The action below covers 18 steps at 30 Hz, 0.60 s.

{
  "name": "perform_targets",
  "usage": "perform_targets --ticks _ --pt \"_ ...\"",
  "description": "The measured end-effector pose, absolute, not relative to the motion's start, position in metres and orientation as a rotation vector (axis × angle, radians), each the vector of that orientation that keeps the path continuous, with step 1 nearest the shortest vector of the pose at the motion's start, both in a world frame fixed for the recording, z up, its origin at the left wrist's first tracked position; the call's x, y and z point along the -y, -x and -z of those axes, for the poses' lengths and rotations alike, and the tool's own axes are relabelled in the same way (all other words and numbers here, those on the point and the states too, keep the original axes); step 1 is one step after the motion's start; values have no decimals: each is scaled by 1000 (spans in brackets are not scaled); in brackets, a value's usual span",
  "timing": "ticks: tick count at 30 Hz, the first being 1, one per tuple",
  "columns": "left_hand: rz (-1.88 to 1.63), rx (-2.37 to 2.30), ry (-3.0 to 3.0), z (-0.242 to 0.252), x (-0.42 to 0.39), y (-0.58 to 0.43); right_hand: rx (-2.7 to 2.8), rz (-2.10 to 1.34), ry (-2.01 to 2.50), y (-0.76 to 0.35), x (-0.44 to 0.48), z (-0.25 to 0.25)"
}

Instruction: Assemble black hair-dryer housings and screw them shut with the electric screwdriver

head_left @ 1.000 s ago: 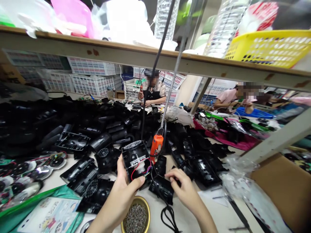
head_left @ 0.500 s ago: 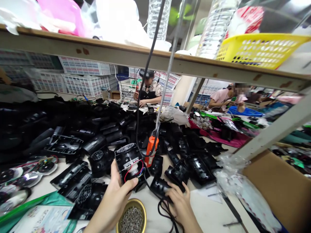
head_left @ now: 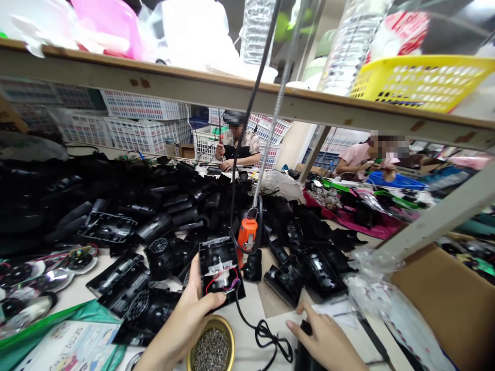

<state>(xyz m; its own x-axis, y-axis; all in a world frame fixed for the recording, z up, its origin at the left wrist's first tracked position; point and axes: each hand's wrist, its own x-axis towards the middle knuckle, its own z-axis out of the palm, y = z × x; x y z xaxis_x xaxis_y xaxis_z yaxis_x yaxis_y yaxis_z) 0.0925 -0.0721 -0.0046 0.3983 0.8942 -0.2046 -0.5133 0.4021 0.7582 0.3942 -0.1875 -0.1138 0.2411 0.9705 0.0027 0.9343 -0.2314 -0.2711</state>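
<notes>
My left hand is closed around an open black plastic housing. A motor with a white part and red, blue and purple wires sits inside it, my thumb on its lower edge. A black cord runs from the housing to a tied bundle on the table. At the lower right, my right hand grips another black plastic piece, mostly covered by the hand. Just below my left hand stands a round bowl of small screws. An orange electric screwdriver hangs behind the held housing.
Many black plastic shells are heaped across the table. Reflector-like parts with wires lie at the left. A cardboard box and plastic wrap are at the right. Overhead runs a shelf with a yellow basket. Two people sit beyond.
My right hand has drawn the black piece from beside the housing toward the lower right. The held housing appears slightly farther right and more upright, and the view has shifted a little.
</notes>
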Motion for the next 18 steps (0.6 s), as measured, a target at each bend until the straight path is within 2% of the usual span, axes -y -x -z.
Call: perform_targets --ticks 3,8,16,18 --pt "-956 -652 -656 11 70 -93 1843 74 2280 -394 183 120" --pt "-960 -589 -620 19 68 -93 1387 580 2537 -363 193 132" --pt "-1014 -596 -509 21 70 -97 1079 625 2600 -329 198 167" --pt "-1037 -662 -511 24 71 -99 1053 513 2543 -340 203 160"
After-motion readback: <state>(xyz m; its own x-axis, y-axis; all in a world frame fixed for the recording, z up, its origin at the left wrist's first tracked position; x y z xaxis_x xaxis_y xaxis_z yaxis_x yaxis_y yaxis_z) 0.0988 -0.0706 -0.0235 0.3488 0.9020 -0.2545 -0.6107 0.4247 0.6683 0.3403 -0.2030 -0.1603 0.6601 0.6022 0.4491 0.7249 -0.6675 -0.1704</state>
